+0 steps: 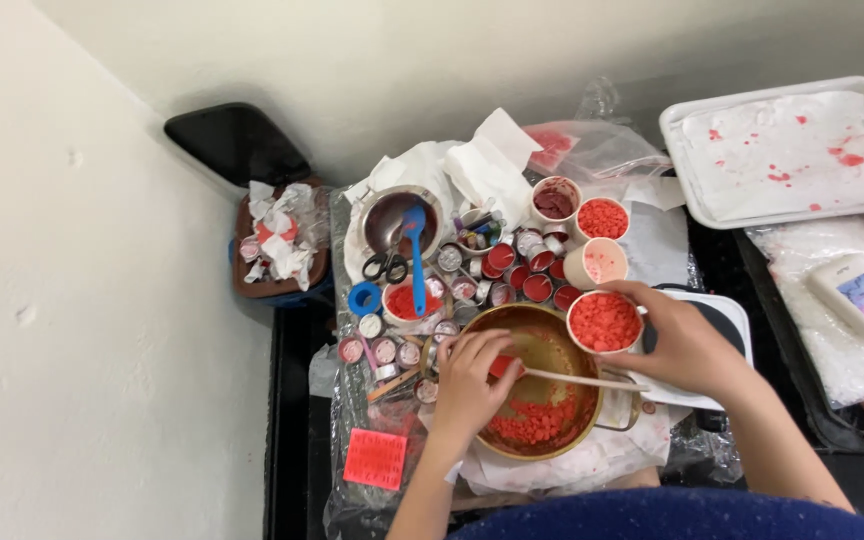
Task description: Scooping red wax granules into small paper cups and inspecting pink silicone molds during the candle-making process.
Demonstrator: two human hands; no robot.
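Note:
A brass-coloured pot (542, 335) with red wax pieces in its bottom stands in front of me. My left hand (470, 385) reaches into it, fingers closed on a small red piece, next to a wooden stick (592, 381) lying across the pot. My right hand (680, 345) grips a white cup full of red pieces (604, 322) held over the pot's right rim. A second full cup (603, 218) and a nearly empty one (597, 263) stand behind.
Several small round tins (512, 270) crowd the middle. A metal bowl (392, 218) holds scissors and a blue spatula (417, 255). A white tray with stained paper (787, 150) is at the back right, a scale (862, 293) at right, a red mould (375, 458) front left.

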